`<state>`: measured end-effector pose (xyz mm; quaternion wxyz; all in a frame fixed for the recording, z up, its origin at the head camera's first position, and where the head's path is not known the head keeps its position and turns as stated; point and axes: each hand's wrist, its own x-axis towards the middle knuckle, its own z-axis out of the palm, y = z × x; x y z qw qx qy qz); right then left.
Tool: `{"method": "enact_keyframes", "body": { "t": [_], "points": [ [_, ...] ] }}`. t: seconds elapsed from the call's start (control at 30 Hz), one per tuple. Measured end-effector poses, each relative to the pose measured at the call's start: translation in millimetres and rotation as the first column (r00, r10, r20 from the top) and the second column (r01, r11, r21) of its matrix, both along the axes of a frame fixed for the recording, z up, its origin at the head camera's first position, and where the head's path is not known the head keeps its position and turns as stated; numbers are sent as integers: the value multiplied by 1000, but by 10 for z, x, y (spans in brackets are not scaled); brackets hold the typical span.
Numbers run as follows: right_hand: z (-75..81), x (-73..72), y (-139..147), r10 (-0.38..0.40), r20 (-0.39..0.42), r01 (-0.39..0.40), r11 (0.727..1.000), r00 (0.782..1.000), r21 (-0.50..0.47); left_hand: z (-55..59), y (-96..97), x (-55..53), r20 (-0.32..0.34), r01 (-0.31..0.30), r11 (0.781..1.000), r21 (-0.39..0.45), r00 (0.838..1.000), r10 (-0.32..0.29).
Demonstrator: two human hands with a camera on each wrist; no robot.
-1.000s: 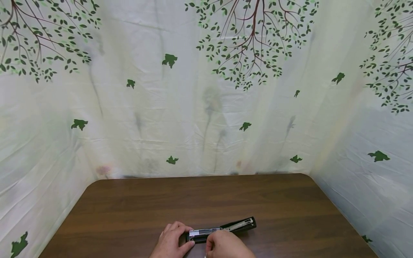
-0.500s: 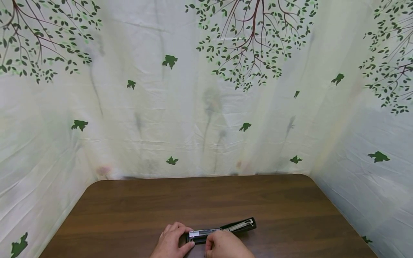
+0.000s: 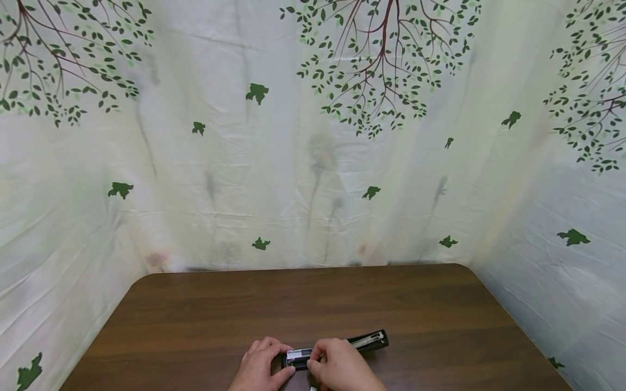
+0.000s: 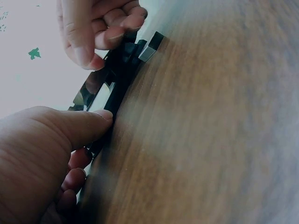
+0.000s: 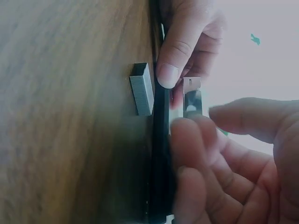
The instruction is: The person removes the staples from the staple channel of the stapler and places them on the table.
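Observation:
A black stapler (image 3: 374,340) lies on the table, its top arm swung far back to the right. My left hand (image 3: 261,364) grips its left end, the thumb (image 4: 96,122) pressing on the near side of the base. Over the middle of the stapler is my right hand (image 3: 344,366), fingers bent loosely and nothing visible between them. In the right wrist view its fingertips are right at the metal rail (image 5: 192,98) and partly cover it. A short strip of staples (image 5: 143,93) rests on the table along the stapler's near side.
The brown wooden table (image 3: 220,309) reaches back to a pale cloth curtain (image 3: 293,163) printed with branches and leaves. The curtain also hangs along the left and right sides.
My right hand's fingers have risen from the near side of the stapler to over its rail. The staple strip now shows below them. My left hand has stayed in place.

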<state>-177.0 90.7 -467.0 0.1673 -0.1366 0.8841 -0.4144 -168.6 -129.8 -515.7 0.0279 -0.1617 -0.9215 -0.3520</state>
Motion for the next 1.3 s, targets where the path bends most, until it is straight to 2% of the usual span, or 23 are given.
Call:
{"method": "enact_keyframes", "body": {
  "t": [0.17,0.37,0.8,1.07,1.3],
  "points": [
    [-6,4,-27,-65,-60,63,997,996,-40,-4,0,10,-17,-7,1000,-5,1000,7],
    [-15,-4,-74,-140,-42,137,989,989,-59,-9,3,14,-18,-5,1000,1,1000,5],
    [-108,28,-139,-140,-22,135,980,990,-145,-21,9,20,-46,-11,1000,-8,999,11],
    [-93,45,-169,-166,-24,161,976,986,-146,-7,-2,1,4,3,1000,8,1000,-3],
    [-103,59,-202,-170,-26,164,975,985,-152,-13,-2,-4,-2,6,1000,1,1000,-6]
  ]
}}
